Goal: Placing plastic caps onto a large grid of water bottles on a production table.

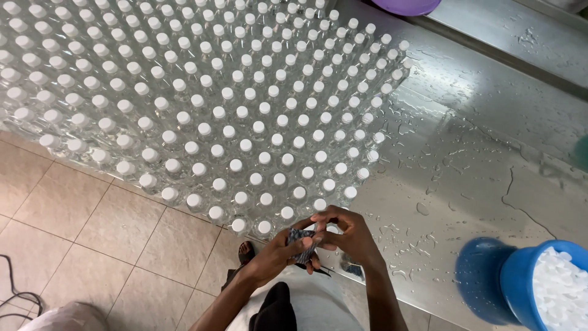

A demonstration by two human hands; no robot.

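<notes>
My left hand [283,250] and my right hand [346,236] meet at the near edge of a wet steel table [465,178]. Between them they pinch a small dark patterned sleeve or label [301,240] over the top of a clear bottle at the table's edge; the bottle itself is mostly hidden by my fingers. Right behind my hands stands a dense block of several clear plastic bottles with white caps [220,98], filling the left and middle of the table.
A blue bucket [508,282] holding white caps sits at the lower right on the table. A purple bowl [405,5] shows at the top edge. Beige floor tiles [92,220] lie to the lower left, with a black cable [18,294] and my sandalled foot [246,251].
</notes>
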